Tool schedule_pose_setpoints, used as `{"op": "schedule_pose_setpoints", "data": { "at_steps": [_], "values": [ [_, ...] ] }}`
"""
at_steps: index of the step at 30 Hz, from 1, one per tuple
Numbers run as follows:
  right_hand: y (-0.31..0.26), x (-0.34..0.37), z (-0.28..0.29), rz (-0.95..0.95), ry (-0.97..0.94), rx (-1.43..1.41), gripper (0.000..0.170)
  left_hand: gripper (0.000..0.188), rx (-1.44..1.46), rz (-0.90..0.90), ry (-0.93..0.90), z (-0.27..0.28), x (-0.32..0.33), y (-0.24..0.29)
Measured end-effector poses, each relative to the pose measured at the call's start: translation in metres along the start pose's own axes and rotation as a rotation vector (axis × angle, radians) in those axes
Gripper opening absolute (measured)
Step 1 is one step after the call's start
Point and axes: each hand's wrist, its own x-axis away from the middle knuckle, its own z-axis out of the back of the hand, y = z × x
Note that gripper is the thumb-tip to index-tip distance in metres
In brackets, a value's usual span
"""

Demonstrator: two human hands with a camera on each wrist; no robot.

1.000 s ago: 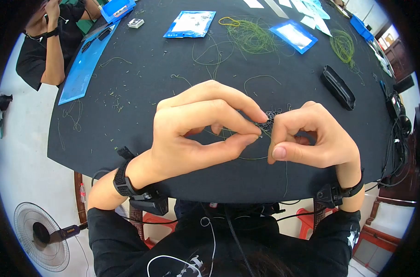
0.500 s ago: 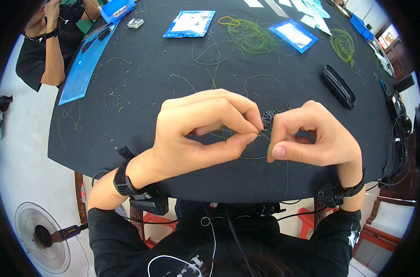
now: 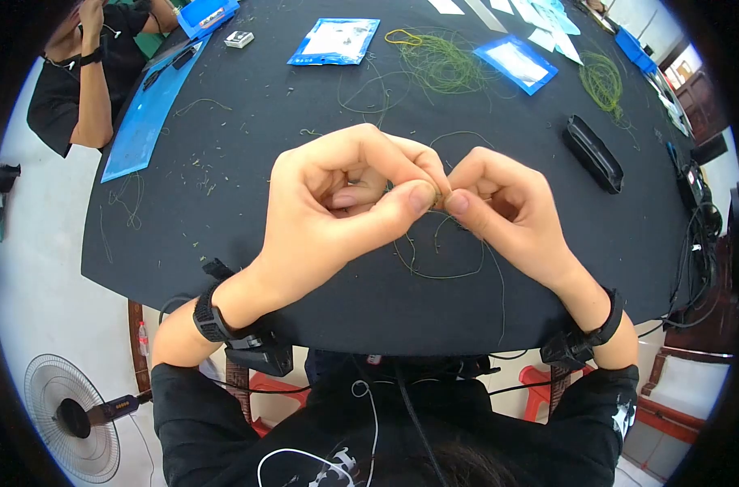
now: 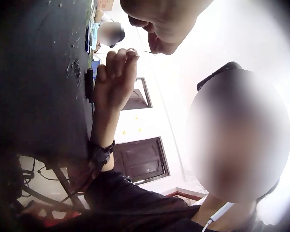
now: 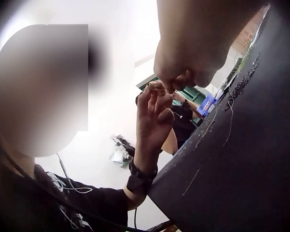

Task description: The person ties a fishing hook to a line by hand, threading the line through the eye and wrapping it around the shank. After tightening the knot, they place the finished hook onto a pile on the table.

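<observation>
Thin green line [image 3: 446,277] curves over the dark table below both hands in the head view. My left hand [image 3: 337,195] pinches a piece of it between thumb and forefinger. Close on its right, my right hand [image 3: 511,207] pinches the line too, thumb and forefinger together. The fingertips of both hands meet or nearly meet, and they hide the small part held between them. In the left wrist view a short dark end [image 4: 148,51] shows between the hands. The right wrist view has my left hand [image 5: 154,116] with fine line at its fingertips.
Coils of green line [image 3: 442,65], blue-edged packets [image 3: 334,42], a black tray [image 3: 594,154] and a blue sheet [image 3: 152,122] lie on the black table [image 3: 223,243]. Line scraps are scattered at the left. Another person [image 3: 93,81] sits at the upper left; a fan [image 3: 73,414] stands lower left.
My right hand has moved left and up to my left hand, and its fingertips now pinch beside the left ones. My left hand has turned so its thumb shows more.
</observation>
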Motion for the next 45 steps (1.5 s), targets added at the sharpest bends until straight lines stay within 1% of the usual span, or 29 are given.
{"op": "schedule_pose_setpoints", "data": {
  "at_steps": [2,3,5,12,14,18,20,21,23,24,26,30,32,33,35,39,41,45],
  "values": [
    [0.001,0.000,-0.001,0.122,0.106,0.106,0.010,0.009,-0.072,-0.022,0.017,0.002,0.000,0.002],
    [0.000,0.001,-0.001,0.121,0.106,0.107,0.010,0.009,-0.071,-0.022,0.018,0.002,0.000,0.002],
    [-0.001,0.004,0.001,0.111,0.013,0.222,0.008,0.008,-0.134,-0.054,0.020,0.004,0.000,0.001],
    [-0.007,0.008,-0.007,0.128,0.098,0.142,0.007,0.005,-0.156,-0.087,0.021,0.003,-0.001,-0.002],
    [-0.008,0.009,-0.008,0.118,0.139,0.098,0.007,0.004,-0.144,-0.090,-0.011,0.002,-0.001,-0.002],
    [-0.007,0.011,-0.009,0.127,0.160,0.068,0.008,0.004,-0.180,-0.117,-0.020,0.001,0.000,-0.005],
    [-0.010,0.012,-0.011,0.089,0.130,0.027,0.008,0.003,-0.210,-0.151,-0.023,0.001,0.000,-0.005],
    [-0.012,0.013,-0.011,0.090,0.130,0.027,0.008,0.003,-0.211,-0.151,-0.023,0.001,0.000,-0.006],
    [-0.014,0.014,-0.010,0.118,0.132,0.152,0.009,0.003,-0.218,-0.156,-0.014,0.001,0.001,-0.006],
    [-0.014,0.014,-0.011,0.118,0.132,0.152,0.009,0.003,-0.218,-0.156,-0.014,0.001,0.001,-0.006],
    [-0.012,0.013,-0.014,0.155,0.205,0.056,0.009,0.004,-0.257,-0.157,-0.033,0.001,0.001,-0.003],
    [-0.011,0.012,-0.013,0.118,0.221,0.083,0.009,0.004,-0.234,-0.123,-0.024,0.000,0.001,-0.003],
    [-0.010,0.011,-0.014,0.098,0.243,0.067,0.009,0.006,-0.057,-0.022,0.020,-0.003,0.002,-0.007],
    [-0.009,0.010,-0.015,0.097,0.244,0.067,0.009,0.006,-0.056,-0.021,0.019,-0.004,0.002,-0.007],
    [-0.009,0.010,-0.017,0.088,0.278,0.038,0.009,0.007,0.088,0.057,0.056,-0.005,0.001,-0.005],
    [-0.014,0.014,-0.016,0.042,0.274,0.129,0.009,0.007,0.063,0.033,0.061,-0.005,0.001,-0.007],
    [-0.013,0.016,-0.015,0.132,0.224,0.196,0.009,0.007,-0.006,0.004,0.063,-0.004,0.001,-0.006],
    [-0.012,0.016,-0.017,0.161,0.195,0.216,0.008,0.005,-0.084,-0.038,0.093,-0.003,0.001,-0.004]
  ]
}}
